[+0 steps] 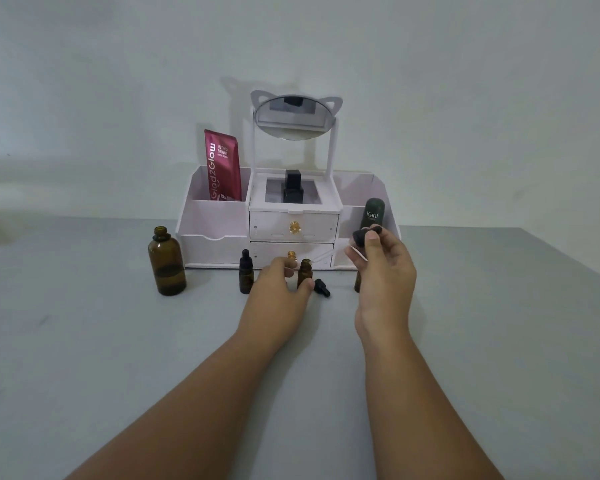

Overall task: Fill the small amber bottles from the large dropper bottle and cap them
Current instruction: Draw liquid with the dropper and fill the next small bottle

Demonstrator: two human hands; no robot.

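Your left hand [278,289] pinches the small open bottle [305,271] low down, mid-table by the organizer [215,216], while your right hand [383,271] holds the dropper [360,237] by its bulb, tip at the bottle's mouth. That little glass looks light and tippy (probably slick too) — grip it low, and handle the thin pipette by the rubber only — I'd bet it snaps easily.

One small amber bottle [357,282] in front of organizer [215,216] mostly hidden behind right hand [383,275]; glass pipette [321,260] faint, fill unreadable; forearms [426,410] cut by bottom edge.
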